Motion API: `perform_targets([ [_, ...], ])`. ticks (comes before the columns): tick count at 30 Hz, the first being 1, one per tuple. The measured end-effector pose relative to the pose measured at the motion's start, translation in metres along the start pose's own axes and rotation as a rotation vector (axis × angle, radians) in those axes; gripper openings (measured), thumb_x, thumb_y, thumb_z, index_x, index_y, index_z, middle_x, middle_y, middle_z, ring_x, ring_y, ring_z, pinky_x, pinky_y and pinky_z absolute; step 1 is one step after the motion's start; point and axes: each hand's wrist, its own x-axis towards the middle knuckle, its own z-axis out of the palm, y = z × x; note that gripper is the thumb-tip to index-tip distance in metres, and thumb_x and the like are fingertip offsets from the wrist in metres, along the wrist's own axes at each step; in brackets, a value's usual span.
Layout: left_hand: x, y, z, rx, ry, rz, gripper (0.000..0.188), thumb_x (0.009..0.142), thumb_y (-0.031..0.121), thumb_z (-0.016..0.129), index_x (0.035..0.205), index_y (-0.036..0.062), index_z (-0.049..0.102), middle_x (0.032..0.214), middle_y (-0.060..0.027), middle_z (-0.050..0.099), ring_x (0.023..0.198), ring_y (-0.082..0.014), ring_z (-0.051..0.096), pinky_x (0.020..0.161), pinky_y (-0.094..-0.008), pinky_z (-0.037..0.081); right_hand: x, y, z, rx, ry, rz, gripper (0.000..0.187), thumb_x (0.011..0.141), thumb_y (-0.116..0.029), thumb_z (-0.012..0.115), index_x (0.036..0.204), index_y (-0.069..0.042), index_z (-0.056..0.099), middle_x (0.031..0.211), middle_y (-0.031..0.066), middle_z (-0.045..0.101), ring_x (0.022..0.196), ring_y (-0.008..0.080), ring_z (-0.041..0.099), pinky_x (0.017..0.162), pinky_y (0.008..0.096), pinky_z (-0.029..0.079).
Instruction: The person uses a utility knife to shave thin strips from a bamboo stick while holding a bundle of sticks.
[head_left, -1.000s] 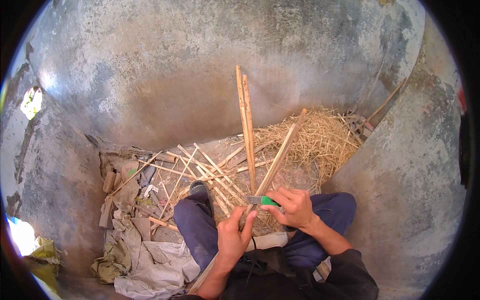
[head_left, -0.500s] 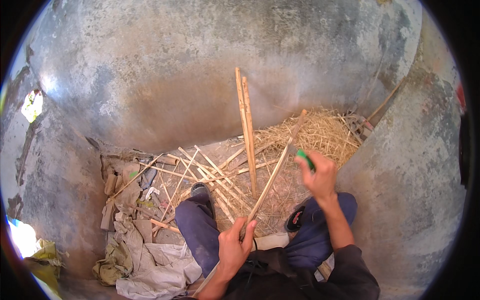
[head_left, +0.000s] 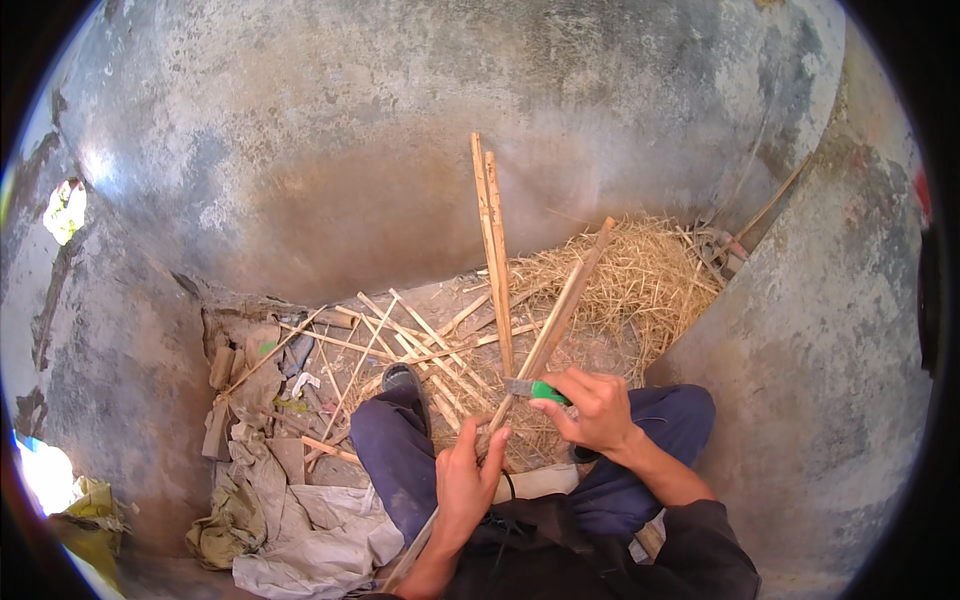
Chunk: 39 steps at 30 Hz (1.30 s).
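My left hand grips a long, pale wooden stick near its lower part, thumb on one side and fingers on the other. The stick slants up and away to the right, and its lower end runs back beside my left forearm. In my right hand is a knife with a green handle and a short, flat grey blade. The blade lies across the stick just above my left hand, touching it as far as I can see.
Two taller wooden sticks stand upright ahead. Thin strips lie scattered on the floor, with a heap of straw-like shavings at far right. Crumpled sacks lie at lower left. Concrete walls enclose the space.
My right hand has brought the knife down along the stick, from its upper part to just above my left hand. The left hand has barely moved.
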Motion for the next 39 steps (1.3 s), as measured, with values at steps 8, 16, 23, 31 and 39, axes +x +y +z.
perform_targets([
  [8, 0.005, -0.001, 0.005, 0.248, 0.032, 0.195, 0.026, 0.109, 0.024, 0.071, 0.113, -0.0014, 0.07, 0.07, -0.0202, 0.065, 0.061, -0.0401, 0.067, 0.058, -0.047, 0.048, -0.005, -0.016, 0.012, 0.056, 0.013, -0.024, 0.029, 0.09, -0.03, 0.088, 0.106, -0.008, 0.079, 0.081, 0.0064, 0.07, 0.065, 0.0275, 0.071, 0.057, 0.0378, 0.053],
  [16, 0.003, 0.011, 0.006, 0.276, -0.015, 0.081, 0.029, 0.111, 0.028, 0.067, 0.101, 0.0021, 0.06, 0.077, -0.0265, 0.068, 0.072, -0.0521, 0.067, 0.061, -0.0597, 0.046, -0.001, -0.008, 0.01, -0.033, -0.006, -0.044, 0.031, 0.089, -0.034, 0.088, 0.11, -0.012, 0.081, 0.082, 0.0028, 0.07, 0.065, 0.0247, 0.071, 0.058, 0.0376, 0.055],
  [23, -0.002, 0.008, 0.003, 0.247, -0.023, 0.093, 0.028, 0.111, 0.028, 0.067, 0.101, 0.0026, 0.061, 0.07, -0.0259, 0.065, 0.068, -0.0515, 0.066, 0.059, -0.0589, 0.046, 0.014, 0.005, -0.001, -0.118, 0.077, -0.071, 0.029, 0.088, -0.038, 0.089, 0.102, -0.013, 0.082, 0.078, 0.0032, 0.07, 0.061, 0.024, 0.069, 0.054, 0.0359, 0.051],
  [31, -0.027, -0.017, -0.004, 0.27, -0.078, 0.03, 0.03, 0.111, 0.025, 0.068, 0.097, -0.0014, 0.064, 0.065, -0.0233, 0.061, 0.059, -0.0465, 0.063, 0.055, -0.0514, 0.045, 0.04, 0.104, -0.024, -0.24, 0.237, 0.244, 0.041, 0.109, -0.046, 0.07, 0.111, -0.008, 0.085, 0.067, 0.0046, 0.069, 0.051, 0.0127, 0.059, 0.048, 0.0357, 0.041],
  [39, -0.019, -0.054, -0.015, -0.13, -0.259, -0.161, 0.036, 0.115, 0.034, 0.062, 0.112, 0.0, 0.074, 0.067, -0.0117, 0.065, 0.061, -0.0212, 0.064, 0.06, -0.0393, 0.048, 0.061, 0.13, -0.069, -0.145, 0.169, 0.494, 0.042, 0.108, -0.044, 0.071, 0.118, -0.003, 0.079, 0.068, 0.003, 0.064, 0.06, 0.0132, 0.055, 0.057, 0.0355, 0.039],
])
